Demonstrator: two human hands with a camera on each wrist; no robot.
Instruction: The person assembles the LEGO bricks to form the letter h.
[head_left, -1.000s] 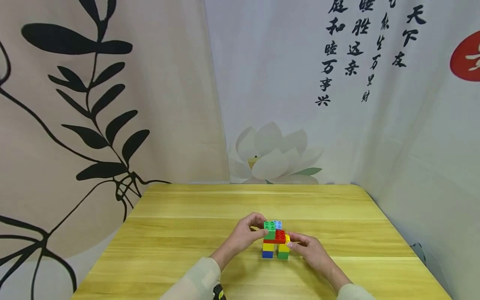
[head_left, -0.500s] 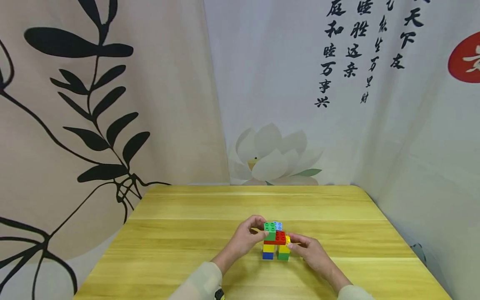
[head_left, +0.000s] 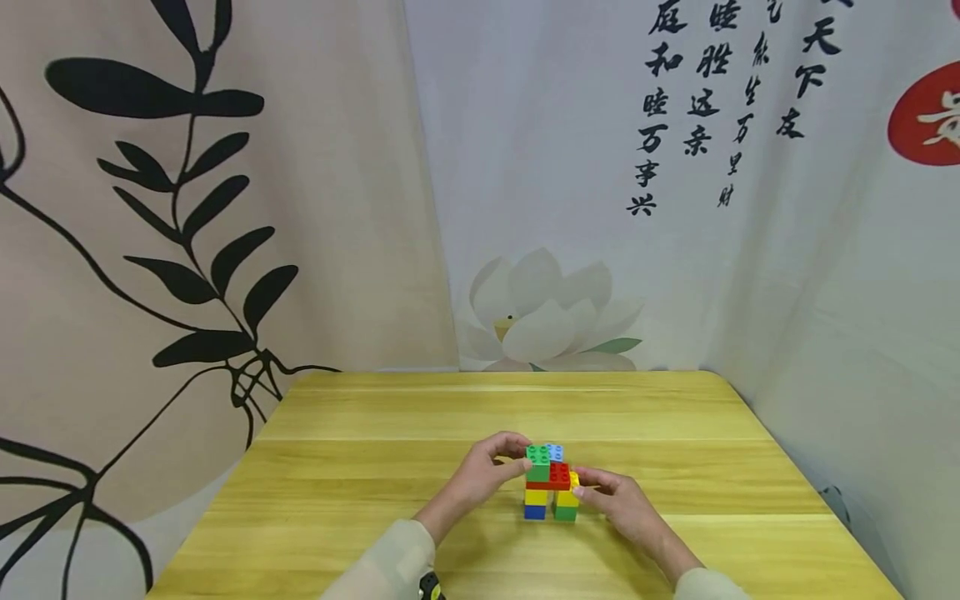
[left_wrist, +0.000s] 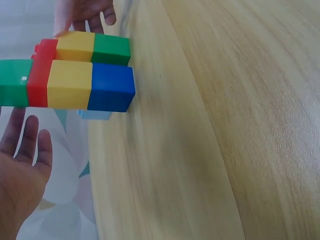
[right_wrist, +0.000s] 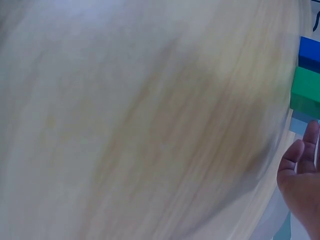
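A small arch of toy building blocks stands on the table. Its left leg is a yellow block (head_left: pixel 536 497) over a blue block (head_left: pixel 535 513); its right leg is a yellow block (head_left: pixel 566 499) over a green block (head_left: pixel 566 514). Across both lies a red block (head_left: pixel 558 476), with another green block (head_left: pixel 537 471) on top at the left and a light blue block (head_left: pixel 555 452) behind. My left hand (head_left: pixel 483 475) holds the top green block between thumb and fingers. At the right, my right hand (head_left: pixel 622 500) pinches the arch by its yellow block.
The wooden table (head_left: pixel 360 483) extends around the arch on all sides. Behind it hangs a printed curtain (head_left: pixel 360 208) with dark leaves, a lotus and writing.
The head view has shifted slightly. Both hands stay at the block arch, and its blocks keep the same arrangement.
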